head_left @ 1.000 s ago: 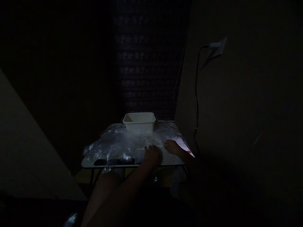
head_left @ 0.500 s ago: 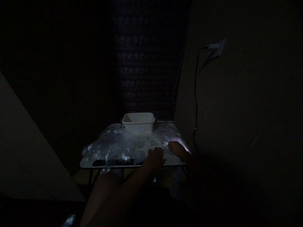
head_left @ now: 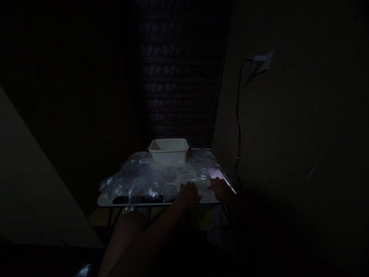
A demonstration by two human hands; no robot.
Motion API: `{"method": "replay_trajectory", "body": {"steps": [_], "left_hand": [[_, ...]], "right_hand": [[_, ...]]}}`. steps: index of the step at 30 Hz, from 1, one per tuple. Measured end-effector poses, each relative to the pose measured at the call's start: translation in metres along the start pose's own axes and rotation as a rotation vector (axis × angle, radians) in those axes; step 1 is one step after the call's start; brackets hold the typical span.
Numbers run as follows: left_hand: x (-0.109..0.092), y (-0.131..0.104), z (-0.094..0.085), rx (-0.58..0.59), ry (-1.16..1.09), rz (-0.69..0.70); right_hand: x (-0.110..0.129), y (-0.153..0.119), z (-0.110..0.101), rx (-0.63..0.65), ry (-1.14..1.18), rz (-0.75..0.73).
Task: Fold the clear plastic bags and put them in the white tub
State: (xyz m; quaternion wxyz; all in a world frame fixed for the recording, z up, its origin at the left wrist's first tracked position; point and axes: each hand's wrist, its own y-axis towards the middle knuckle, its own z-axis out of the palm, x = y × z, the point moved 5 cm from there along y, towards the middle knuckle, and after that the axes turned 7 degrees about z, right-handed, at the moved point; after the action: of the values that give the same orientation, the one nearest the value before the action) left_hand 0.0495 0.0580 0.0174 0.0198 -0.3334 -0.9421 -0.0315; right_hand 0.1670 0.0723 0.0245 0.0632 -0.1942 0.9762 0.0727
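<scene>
On the front part of a small white table [head_left: 105, 201], my left hand [head_left: 188, 195] rests palm down, fingers pointing forward and thumb out to the right. It lies beside crumpled clear plastic [head_left: 141, 177], and I see nothing held in it. To its right is my right hand [head_left: 221, 190], its thumb spread to the left, apart from the fingers. It lies low over the table's right side, near a brightly lit pale flat item [head_left: 218, 174] with a red mark. The dim light hides whether thin plastic is under the fingers.
A white plastic basin [head_left: 169, 157] with dark handles stands at the table's back. A long dark slot [head_left: 138, 199] runs along the front edge. On the right wall, a black cord [head_left: 238, 115] hangs from a plugged socket [head_left: 262, 63]. My bare leg [head_left: 127, 234] is below left.
My right hand has drawn back toward the front edge, and its thumb now shows apart from the fingers. More of the lit pale item shows. My left hand stays nearly in place.
</scene>
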Motion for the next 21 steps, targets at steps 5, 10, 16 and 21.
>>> {"method": "replay_trajectory", "body": {"steps": [5, 10, 16, 21], "left_hand": [[0.000, -0.001, -0.002, -0.014, -0.007, -0.002], [0.000, 0.001, -0.001, -0.005, -0.002, -0.004], [0.002, 0.002, -0.002, -0.022, -0.014, 0.019], [0.007, -0.005, -0.008, -0.047, -0.046, 0.086]], "right_hand": [[-0.003, -0.005, 0.004, 0.020, 0.060, -0.028], [-0.005, -0.013, 0.008, 0.014, 0.095, -0.074], [-0.006, -0.022, 0.002, -0.031, 0.150, -0.075], [0.013, -0.035, -0.006, -0.098, 0.201, -0.197]]}}
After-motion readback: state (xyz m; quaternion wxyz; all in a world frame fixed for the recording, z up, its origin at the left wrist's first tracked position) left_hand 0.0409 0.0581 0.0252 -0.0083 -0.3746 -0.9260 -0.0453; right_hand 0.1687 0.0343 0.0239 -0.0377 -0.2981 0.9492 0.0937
